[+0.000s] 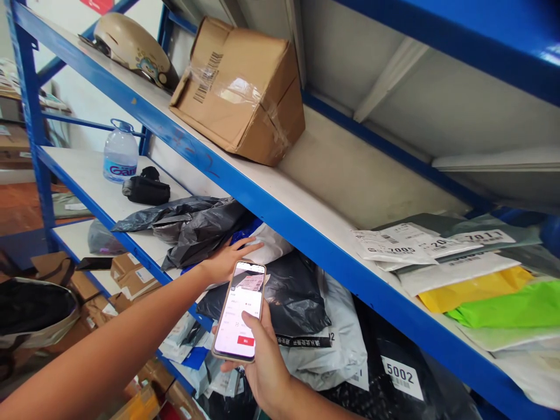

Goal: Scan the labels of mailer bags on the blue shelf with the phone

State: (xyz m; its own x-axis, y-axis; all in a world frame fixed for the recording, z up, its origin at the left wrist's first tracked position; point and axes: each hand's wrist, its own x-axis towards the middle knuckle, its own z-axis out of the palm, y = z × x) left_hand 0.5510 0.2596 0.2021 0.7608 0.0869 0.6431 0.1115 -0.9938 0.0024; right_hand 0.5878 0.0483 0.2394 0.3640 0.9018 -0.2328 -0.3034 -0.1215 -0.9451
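taking the phone as the centre of the clock, the phone (236,309) stands at 7 o'clock from the middle of the view, its long axis running from 12:30 to 6:30, top edge pointing a little past 12, screen turned up to the camera with a label picture near the top and a red button low down. the right hand (266,356) comes in from 5 o'clock and is clamped around it, thumb over the glass. just beyond the top edge, at 12, the left hand (230,261) reaches with fingers spread apart to a smooth white parcel (275,244) at 1; how firmly it presses, one cannot tell. a crumpled dark grey bag (196,220) lies at 11, a glossy black bag (297,291) near 2:30. the painted blue beam (301,233) slants above them from 10 to 4, close over the white parcel. on the shelf over it, pale board (315,195) shows between a taped, boxy carton (236,87) at 12 and thin, flat plastic parcels (455,273) at 3. a rounded clear bottle (120,151) stands at 10:30.
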